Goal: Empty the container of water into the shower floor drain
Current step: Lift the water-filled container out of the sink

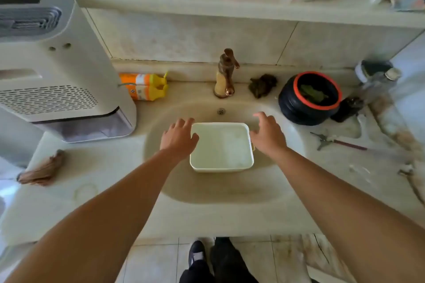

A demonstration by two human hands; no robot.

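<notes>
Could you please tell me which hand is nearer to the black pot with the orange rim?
Right. The right hand is at the container's right edge, just left of the pot; the left hand is across the container.

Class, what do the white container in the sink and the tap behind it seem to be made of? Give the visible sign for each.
Container: probably plastic, smooth matte white; thin, even walls with rounded corners.
Tap: likely metal with a coppery, worn finish; its spout tip shines, while its body looks dull and patchy.

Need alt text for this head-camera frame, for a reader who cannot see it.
Two bare hands, left hand and right hand, reach open to either side of a white rectangular container sitting in a bathroom sink. A faucet stands behind it, with a black pot to the right.
</notes>
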